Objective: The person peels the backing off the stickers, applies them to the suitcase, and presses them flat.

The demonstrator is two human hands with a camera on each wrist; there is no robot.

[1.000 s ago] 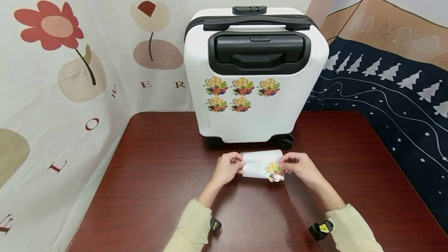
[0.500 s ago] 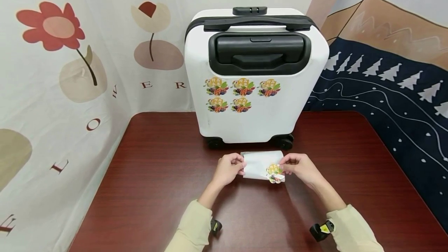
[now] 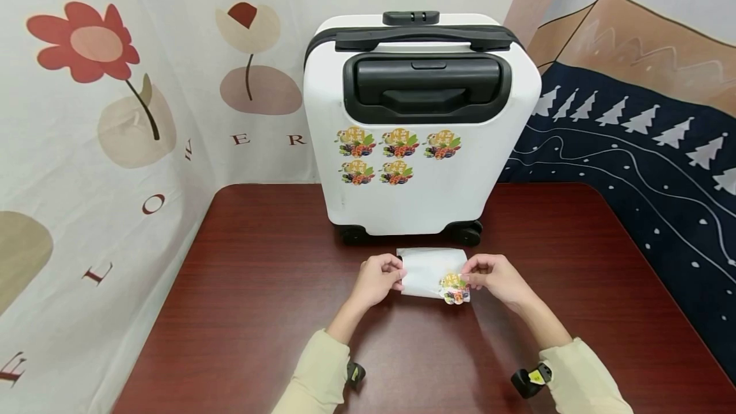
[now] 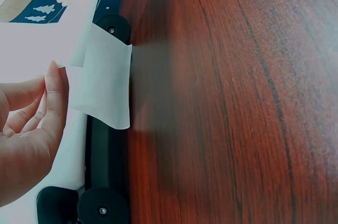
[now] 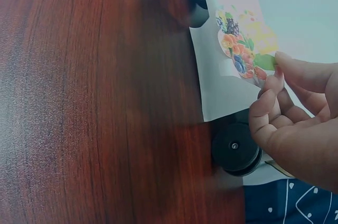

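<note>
In the head view my left hand point(image 3: 375, 281) pinches the left edge of a white sticker backing sheet point(image 3: 425, 267), held up in front of the suitcase. A fruit-print sticker point(image 3: 454, 292) is at the sheet's lower right corner. My right hand point(image 3: 496, 280) pinches the sticker's right edge between thumb and index finger. The right wrist view shows the sticker point(image 5: 237, 44) with its green leaf at the fingertips and its lower edge standing out from the sheet. In the left wrist view, the sheet point(image 4: 108, 81) bends away from the left hand's fingers.
A white suitcase point(image 3: 402, 206) with black wheels point(image 3: 462, 232) stands upright at the back of the dark red table point(image 3: 259, 312). Several matching fruit stickers point(image 3: 398, 144) are on its front in two rows, three above two. Printed cloths point(image 3: 259, 145) hang behind and at both sides.
Both hands, the backing sheet and the sticker have moved slightly toward me and to the right. Each hand keeps its pinch. The suitcase stays in place.
</note>
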